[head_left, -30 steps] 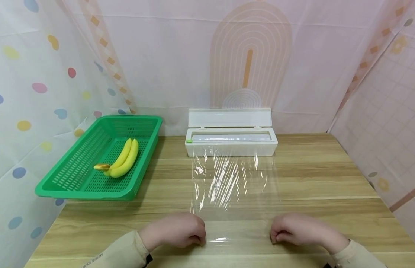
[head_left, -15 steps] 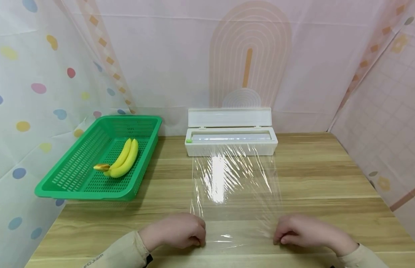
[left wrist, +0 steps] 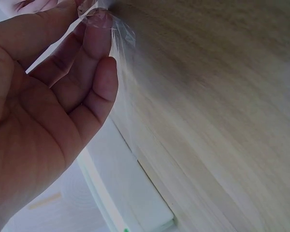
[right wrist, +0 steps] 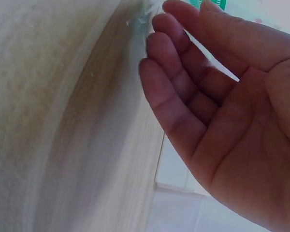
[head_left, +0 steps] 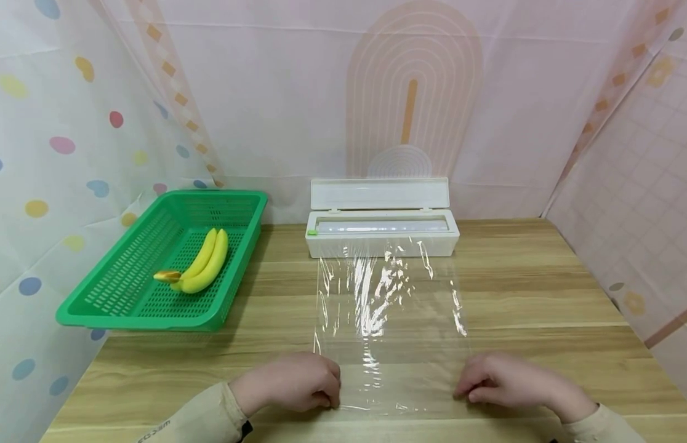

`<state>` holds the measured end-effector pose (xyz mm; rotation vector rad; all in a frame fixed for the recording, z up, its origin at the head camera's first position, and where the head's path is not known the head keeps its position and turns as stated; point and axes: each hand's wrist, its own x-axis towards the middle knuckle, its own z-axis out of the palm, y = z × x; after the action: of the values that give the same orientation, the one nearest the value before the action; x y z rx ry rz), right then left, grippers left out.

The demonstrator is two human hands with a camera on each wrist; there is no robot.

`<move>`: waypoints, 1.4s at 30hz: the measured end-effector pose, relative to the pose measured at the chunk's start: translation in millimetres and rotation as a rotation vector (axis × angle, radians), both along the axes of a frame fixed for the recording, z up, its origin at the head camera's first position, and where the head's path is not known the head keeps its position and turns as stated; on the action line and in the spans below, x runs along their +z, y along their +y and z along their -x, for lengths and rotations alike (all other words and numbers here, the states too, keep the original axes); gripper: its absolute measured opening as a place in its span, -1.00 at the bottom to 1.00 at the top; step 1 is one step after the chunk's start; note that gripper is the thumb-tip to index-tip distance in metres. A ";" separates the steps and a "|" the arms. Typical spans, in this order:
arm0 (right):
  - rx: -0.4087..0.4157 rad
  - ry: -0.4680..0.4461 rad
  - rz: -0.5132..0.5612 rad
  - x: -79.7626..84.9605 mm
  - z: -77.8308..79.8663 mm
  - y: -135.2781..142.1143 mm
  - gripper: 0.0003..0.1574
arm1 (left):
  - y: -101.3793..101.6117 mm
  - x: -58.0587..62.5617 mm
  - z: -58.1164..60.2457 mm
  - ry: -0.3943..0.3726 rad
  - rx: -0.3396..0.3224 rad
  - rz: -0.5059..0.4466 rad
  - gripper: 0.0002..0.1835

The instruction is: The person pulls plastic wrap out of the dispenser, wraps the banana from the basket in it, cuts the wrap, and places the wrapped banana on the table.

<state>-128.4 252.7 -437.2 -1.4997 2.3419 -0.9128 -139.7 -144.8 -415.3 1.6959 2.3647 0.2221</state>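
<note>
A sheet of clear plastic wrap (head_left: pixel 399 344) stretches over the wood table from a white wrap dispenser (head_left: pixel 382 243) whose lid stands raised. My left hand (head_left: pixel 299 381) pinches the near left corner of the wrap. In the left wrist view the film bunches between the thumb and index finger of the left hand (left wrist: pixel 53 92). Beside the near right corner is my right hand (head_left: pixel 506 384), its fingertips right at the film's edge. The right wrist view shows the right hand (right wrist: pixel 217 101) with loosely bent fingers and the thumb apart from them.
On the left of the table sits a green plastic basket (head_left: pixel 127 320) with two yellow bananas (head_left: pixel 210 264) in it. Patterned cloth walls (head_left: pixel 277 111) close off the back and both sides. The wood table (head_left: pixel 543 295) extends to the right of the film.
My right hand has shifted slightly right and its fingers have loosened. The film's near edge shows more, and its glints have shifted. My left hand has stayed in place, holding its corner.
</note>
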 end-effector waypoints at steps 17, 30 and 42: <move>-0.273 0.309 0.083 19.1 28.7 11.9 -0.57 | -1.3 1.8 -0.8 0.025 -0.009 0.000 -0.87; -0.355 0.359 -0.174 3.1 35.3 0.1 -0.29 | -2.0 1.4 -2.0 0.056 -0.020 -0.011 -0.87; -0.340 0.326 -0.226 3.0 34.0 -1.8 -0.32 | -3.5 4.2 -3.5 0.066 -0.022 -0.040 -0.83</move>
<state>-162.5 250.9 -434.2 -1.2613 2.8833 -0.4670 -136.2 -148.3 -411.1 1.7731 2.4019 0.2149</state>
